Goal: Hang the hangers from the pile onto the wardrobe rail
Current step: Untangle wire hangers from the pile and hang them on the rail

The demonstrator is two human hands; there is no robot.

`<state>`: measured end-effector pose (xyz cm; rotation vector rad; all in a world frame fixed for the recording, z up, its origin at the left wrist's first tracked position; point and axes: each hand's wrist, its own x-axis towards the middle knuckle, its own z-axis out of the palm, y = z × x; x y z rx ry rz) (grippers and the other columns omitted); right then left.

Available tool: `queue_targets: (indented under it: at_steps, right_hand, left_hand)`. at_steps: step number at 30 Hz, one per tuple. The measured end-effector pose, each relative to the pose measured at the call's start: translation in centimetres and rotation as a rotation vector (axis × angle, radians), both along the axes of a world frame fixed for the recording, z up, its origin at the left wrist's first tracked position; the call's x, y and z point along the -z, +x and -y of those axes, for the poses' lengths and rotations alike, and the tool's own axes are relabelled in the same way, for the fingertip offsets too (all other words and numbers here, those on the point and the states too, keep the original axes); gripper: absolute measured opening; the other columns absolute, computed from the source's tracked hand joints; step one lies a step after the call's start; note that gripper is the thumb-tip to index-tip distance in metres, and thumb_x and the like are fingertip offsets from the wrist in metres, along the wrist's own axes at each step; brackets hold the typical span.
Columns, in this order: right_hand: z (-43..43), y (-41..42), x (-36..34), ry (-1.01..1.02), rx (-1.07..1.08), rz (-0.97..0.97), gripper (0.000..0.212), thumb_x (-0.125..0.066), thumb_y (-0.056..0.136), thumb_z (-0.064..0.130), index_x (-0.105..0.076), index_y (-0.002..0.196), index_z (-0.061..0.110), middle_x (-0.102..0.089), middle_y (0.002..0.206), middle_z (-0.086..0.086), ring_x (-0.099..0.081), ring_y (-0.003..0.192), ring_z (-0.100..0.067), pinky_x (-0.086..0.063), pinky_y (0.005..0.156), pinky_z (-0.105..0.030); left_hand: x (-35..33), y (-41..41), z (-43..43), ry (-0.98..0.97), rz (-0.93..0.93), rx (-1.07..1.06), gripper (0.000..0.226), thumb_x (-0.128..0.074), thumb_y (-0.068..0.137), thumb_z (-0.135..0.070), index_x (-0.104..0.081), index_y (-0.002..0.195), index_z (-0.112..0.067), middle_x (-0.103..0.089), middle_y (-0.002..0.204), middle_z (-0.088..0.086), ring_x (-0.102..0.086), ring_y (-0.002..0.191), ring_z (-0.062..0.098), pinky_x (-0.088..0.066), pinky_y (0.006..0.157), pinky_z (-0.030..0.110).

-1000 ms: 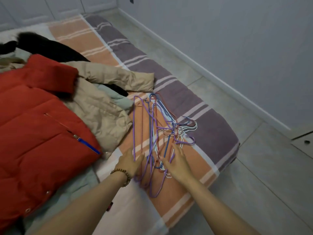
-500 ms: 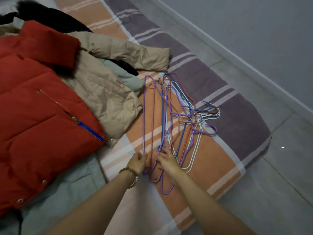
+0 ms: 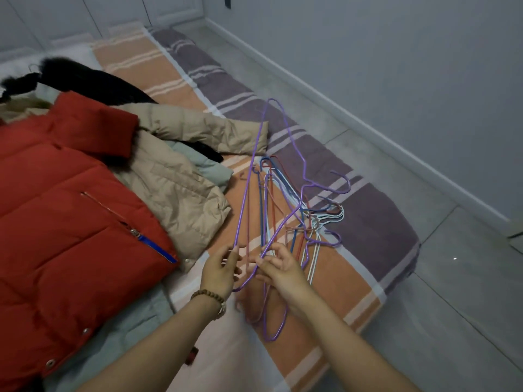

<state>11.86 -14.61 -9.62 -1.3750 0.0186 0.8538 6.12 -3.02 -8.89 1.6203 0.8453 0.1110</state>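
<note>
A pile of thin wire hangers, blue, red, white and purple, lies on the striped bedcover. One purple hanger is tilted up off the pile, its far end high and its hook pointing right. My left hand pinches its near corner between fingers and thumb. My right hand is beside it, fingers curled around the same hanger's wire. No wardrobe rail is in view.
A red puffer jacket, a beige jacket and a black coat lie on the bed to the left. Grey tiled floor runs along the bed's right edge, bounded by a grey wall. Cupboard doors stand at the far end.
Both hands have lifted one purple hanger up from the pile, its far end now raised. The camera has tilted up and back, showing more of the room.
</note>
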Motion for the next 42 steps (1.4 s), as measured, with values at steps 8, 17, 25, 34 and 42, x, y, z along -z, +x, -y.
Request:
queue_targets:
  at_steps: [8,17,25,34,42]
  right_hand:
    - [5.5,2.3,-19.8,0.161,0.144,0.309,0.020,-0.059,0.087,-0.001,-0.045,0.094,0.012,-0.075,0.084,-0.008,-0.071,0.073,-0.014,-0.056,0.064,-0.022]
    - [15.2,-2.4,-43.0,0.150,0.573,0.674,0.017,-0.059,0.087,0.002,-0.046,0.090,0.012,-0.075,0.080,-0.011,-0.073,0.074,-0.015,-0.055,0.064,-0.018]
    - [25.1,-14.3,-57.6,-0.060,0.896,0.994,0.013,-0.062,0.086,0.010,-0.049,0.087,0.010,-0.076,0.082,-0.003,-0.073,0.079,-0.015,-0.054,0.064,-0.016]
    - [36.3,-30.6,-66.5,-0.321,1.237,1.220,0.014,-0.061,0.087,0.011,-0.049,0.090,0.005,-0.076,0.082,-0.003,-0.073,0.073,-0.015,-0.054,0.063,-0.016]
    - [46.5,-43.8,-70.5,-0.547,1.453,1.259,0.011,-0.058,0.091,0.015,-0.048,0.096,0.011,-0.075,0.087,-0.006,-0.073,0.077,-0.017,-0.056,0.066,-0.020]
  left_hand:
    - [-18.6,4.4,2.8,-0.024,0.278,0.298,0.029,-0.033,0.100,-0.022,-0.060,0.110,-0.015,-0.063,0.095,-0.004,-0.056,0.075,-0.003,-0.045,0.066,0.006]
    - [-39.8,3.3,11.2,-0.127,0.391,0.890,0.040,-0.031,0.098,-0.037,-0.066,0.097,-0.017,-0.070,0.096,0.000,-0.067,0.089,0.019,-0.050,0.080,0.027]
    - [-54.4,-2.3,21.8,-0.025,0.749,1.304,0.027,-0.036,0.095,-0.032,-0.054,0.088,-0.014,-0.068,0.092,0.005,-0.071,0.075,0.022,-0.056,0.069,0.027]
    - [-64.2,-12.7,37.1,-0.172,0.937,1.681,0.037,-0.042,0.083,-0.042,-0.063,0.095,-0.014,-0.073,0.091,0.010,-0.072,0.074,0.022,-0.058,0.068,0.027]
    - [-68.3,-24.3,50.7,-0.378,0.976,1.888,0.029,-0.037,0.097,-0.026,-0.059,0.095,-0.008,-0.071,0.089,0.014,-0.070,0.069,0.020,-0.057,0.067,0.027]
